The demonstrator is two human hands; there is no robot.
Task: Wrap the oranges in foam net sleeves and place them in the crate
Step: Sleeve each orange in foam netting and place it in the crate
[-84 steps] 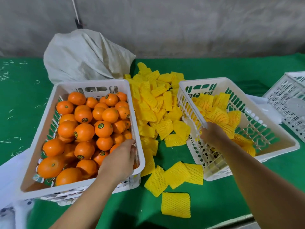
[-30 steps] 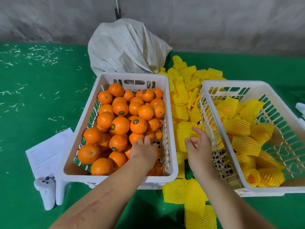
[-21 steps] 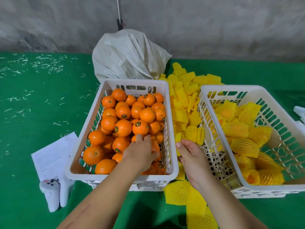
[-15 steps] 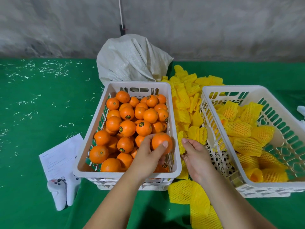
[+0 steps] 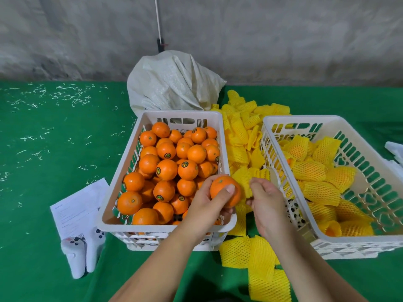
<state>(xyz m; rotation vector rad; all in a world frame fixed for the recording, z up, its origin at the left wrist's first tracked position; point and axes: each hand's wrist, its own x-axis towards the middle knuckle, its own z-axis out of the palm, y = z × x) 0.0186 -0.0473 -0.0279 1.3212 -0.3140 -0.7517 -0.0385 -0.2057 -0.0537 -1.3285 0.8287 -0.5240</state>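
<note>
Nearest me, a few loose flat yellow foam net sleeves (image 5: pixel 253 253) lie on the green-covered desk (image 5: pixel 48 175) between my forearms. Just above them my left hand (image 5: pixel 209 203) has its grip closed round one bare round orange (image 5: pixel 224 189), lifted over the near right corner of the white slatted plastic crate of unwrapped oranges (image 5: pixel 122 182). My right hand (image 5: pixel 265 199) sits just beside it, fingers curled and pinching an opened yellow foam sleeve (image 5: pixel 245 180) by its edge, mouth turned toward the fruit. I judge this orange is about to be sleeved, not yet covered.

The left crate is heaped with bare stickered oranges (image 5: pixel 172 162), so most of the work remains. The white slatted crate on the right (image 5: pixel 370 238) holds roughly a dozen sleeved oranges (image 5: pixel 316 175), with much of its floor uncovered.

Between the crates, further back, a large pile of spare yellow sleeves (image 5: pixel 242 131) runs toward a crumpled white woven sack (image 5: pixel 172 83).
</note>
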